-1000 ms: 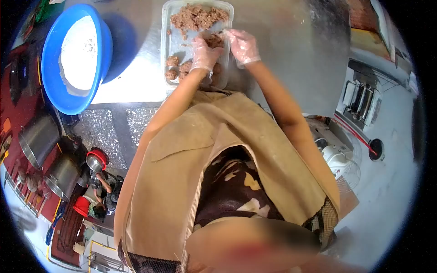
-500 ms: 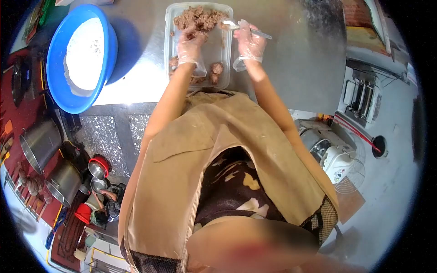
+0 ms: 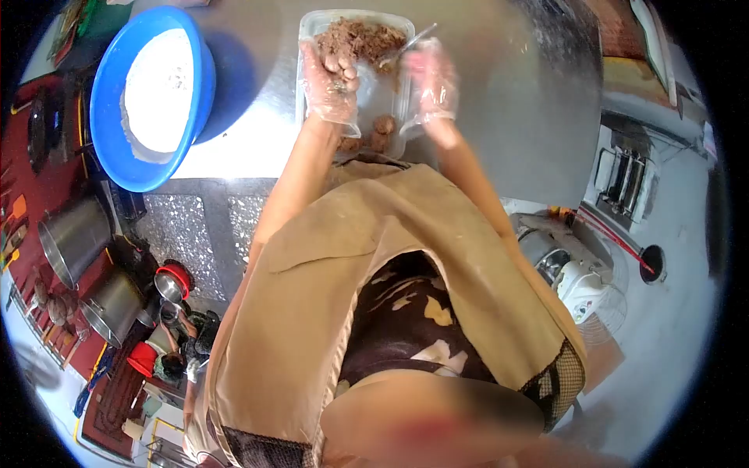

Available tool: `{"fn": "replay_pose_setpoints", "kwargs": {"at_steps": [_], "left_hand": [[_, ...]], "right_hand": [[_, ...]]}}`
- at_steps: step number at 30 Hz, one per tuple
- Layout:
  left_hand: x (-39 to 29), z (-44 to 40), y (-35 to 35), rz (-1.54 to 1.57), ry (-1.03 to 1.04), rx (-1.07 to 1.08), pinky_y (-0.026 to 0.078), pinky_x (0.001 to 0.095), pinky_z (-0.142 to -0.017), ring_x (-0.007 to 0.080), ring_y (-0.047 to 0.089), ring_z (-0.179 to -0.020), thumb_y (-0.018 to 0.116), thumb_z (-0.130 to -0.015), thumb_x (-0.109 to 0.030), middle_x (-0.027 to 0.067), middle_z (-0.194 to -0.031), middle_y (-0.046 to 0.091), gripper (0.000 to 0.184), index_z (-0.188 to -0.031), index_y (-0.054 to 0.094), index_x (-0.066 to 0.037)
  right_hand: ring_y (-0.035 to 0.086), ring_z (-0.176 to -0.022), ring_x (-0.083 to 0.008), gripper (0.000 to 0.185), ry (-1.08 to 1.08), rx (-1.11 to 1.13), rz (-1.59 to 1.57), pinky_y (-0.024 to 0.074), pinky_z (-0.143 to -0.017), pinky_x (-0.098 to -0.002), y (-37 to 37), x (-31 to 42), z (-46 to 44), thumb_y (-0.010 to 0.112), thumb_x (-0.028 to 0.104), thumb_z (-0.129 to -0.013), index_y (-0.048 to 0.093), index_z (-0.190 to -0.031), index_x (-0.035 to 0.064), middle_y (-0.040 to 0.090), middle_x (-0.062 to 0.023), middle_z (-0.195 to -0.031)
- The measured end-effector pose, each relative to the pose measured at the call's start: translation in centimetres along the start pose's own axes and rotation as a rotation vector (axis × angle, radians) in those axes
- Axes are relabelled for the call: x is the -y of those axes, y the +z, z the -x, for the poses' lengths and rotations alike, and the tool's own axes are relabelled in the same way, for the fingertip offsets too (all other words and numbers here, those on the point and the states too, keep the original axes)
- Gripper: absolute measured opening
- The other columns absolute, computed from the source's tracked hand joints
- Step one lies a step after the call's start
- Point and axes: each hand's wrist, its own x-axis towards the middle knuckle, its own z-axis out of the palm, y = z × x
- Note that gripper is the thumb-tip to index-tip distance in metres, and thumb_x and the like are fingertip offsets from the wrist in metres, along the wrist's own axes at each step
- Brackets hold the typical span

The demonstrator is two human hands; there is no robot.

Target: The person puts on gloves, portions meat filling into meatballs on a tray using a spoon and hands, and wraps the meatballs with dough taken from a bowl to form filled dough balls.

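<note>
A clear plastic container [image 3: 305, 109] holds a heap of brown minced meat [image 3: 355, 39] at its far end. Rounded meat balls [image 3: 383, 125] lie at its near end. My left hand [image 3: 331, 84], in a clear plastic glove, is over the container's left side, palm up with fingers curled in. Whatever lies under those fingers is hidden. A spoon [image 3: 420, 37] leans in the meat, its handle over the right rim. Just right of the container is my gloved right hand [image 3: 433, 82], apart from the spoon and smeared by motion, so its fingers are unclear.
A blue basin [image 3: 100, 117] of white powder stands on the metal table [image 3: 515, 93] at left. Large pots [image 3: 76, 238] and a crouching person [image 3: 187, 331] with metal bowls are at lower left. At right are a roller machine [image 3: 624, 179] and a white fan [image 3: 581, 285].
My right hand has let go of the spoon, which now rests in the meat. My left hand has turned palm up and drawn back from the heap. The view has shifted slightly.
</note>
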Motion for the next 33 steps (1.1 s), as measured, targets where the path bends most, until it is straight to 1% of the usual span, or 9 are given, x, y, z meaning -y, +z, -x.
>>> {"fn": "replay_pose_setpoints", "kwargs": {"at_steps": [5,10,13,15,23,25,29,31,33], "left_hand": [[0.3,4.2,4.5,-1.744,1.004,0.396,0.037,0.0390,-0.097,0.0284,0.054,-0.106,0.046,-0.093,-0.034,0.0130,-0.104,0.064,0.031,-0.104,0.064,-0.011],[-2.2,5.8,6.5,-1.956,1.165,0.323,0.025,0.0454,-0.106,0.0377,0.040,-0.124,0.057,-0.074,-0.013,0.0123,-0.129,0.052,0.043,-0.117,0.061,-0.016],[-1.6,5.4,5.1,-1.882,1.250,0.587,0.032,0.0486,-0.098,0.0371,0.043,-0.117,0.051,-0.083,-0.023,0.0151,-0.126,0.050,0.035,-0.114,0.060,-0.009],[-2.9,5.4,5.1,-2.005,1.321,0.647,0.028,0.0494,-0.101,0.0372,0.041,-0.120,0.048,-0.085,-0.026,0.0147,-0.127,0.049,0.038,-0.116,0.059,-0.008],[-2.0,7.9,6.7,-1.568,1.275,0.913,0.020,0.0484,-0.108,0.0340,0.035,-0.129,0.036,-0.092,-0.047,0.0156,-0.134,0.045,0.055,-0.127,0.050,-0.007],[-2.4,7.2,5.7,-1.897,1.238,0.562,0.029,0.0505,-0.101,0.0358,0.039,-0.125,0.061,-0.072,-0.027,0.0181,-0.133,0.043,0.060,-0.127,0.048,-0.006],[-4.6,5.4,6.4,-1.731,1.157,0.276,0.032,0.0470,-0.100,0.0363,0.042,-0.120,0.057,-0.077,-0.024,0.0174,-0.135,0.041,0.059,-0.130,0.043,-0.003],[-6.0,5.1,4.5,-0.711,0.665,0.369,0.033,0.0419,-0.103,0.0347,0.043,-0.119,0.051,-0.088,-0.026,0.0135,-0.147,0.025,0.068,-0.145,0.018,-0.009],[-7.4,5.3,1.9,-0.829,0.720,0.249,0.027,0.0437,-0.106,0.0333,0.038,-0.124,0.037,-0.088,-0.040,0.0150,-0.145,0.028,0.066,-0.143,0.022,-0.007]], "right_hand": [[0.045,-0.119,-0.0268,0.054,0.585,0.547,-0.926,0.0340,-0.103,-0.0411,4.2,3.0,2.4,0.032,0.045,-0.096,0.045,-0.126,0.0026,0.052,-0.0118,-0.125],[0.051,-0.110,-0.0243,0.043,0.241,0.575,-0.452,0.0397,-0.098,-0.0370,5.4,5.5,6.1,0.040,0.034,-0.096,0.049,-0.120,-0.0010,0.055,-0.0134,-0.117],[0.047,-0.117,-0.0253,0.045,-0.203,0.670,0.090,0.0375,-0.100,-0.0366,5.2,3.1,2.2,0.041,0.034,-0.095,0.048,-0.122,-0.0009,0.055,-0.0131,-0.119],[0.047,-0.117,-0.0249,0.048,0.536,0.656,-0.965,0.0387,-0.099,-0.0365,5.0,6.4,2.6,0.044,0.038,-0.094,0.050,-0.123,0.0005,0.058,-0.0127,-0.115],[0.049,-0.112,-0.0179,0.047,0.329,0.754,-0.846,0.0394,-0.098,-0.0322,6.3,4.9,4.8,0.059,0.027,-0.083,0.048,-0.123,0.0045,0.051,-0.0089,-0.121],[0.050,-0.110,-0.0200,0.046,0.307,0.855,-0.930,0.0419,-0.096,-0.0335,6.1,4.7,5.2,0.063,0.024,-0.079,0.051,-0.118,0.0026,0.054,-0.0092,-0.117],[0.060,-0.091,-0.0197,0.028,0.464,0.465,-0.567,0.0502,-0.084,-0.0316,5.0,3.2,5.3,0.060,0.020,-0.085,0.060,-0.105,-0.0005,0.062,-0.0110,-0.102],[0.060,-0.090,-0.0171,0.029,0.328,0.411,-0.321,0.0496,-0.085,-0.0303,3.9,1.8,4.4,0.060,0.024,-0.087,0.062,-0.104,0.0006,0.064,-0.0079,-0.100],[0.060,-0.095,-0.0169,0.028,0.188,0.348,0.606,0.0478,-0.083,-0.0274,3.3,1.0,3.8,0.060,0.023,-0.089,0.061,-0.109,0.0037,0.063,-0.0063,-0.099]]}}
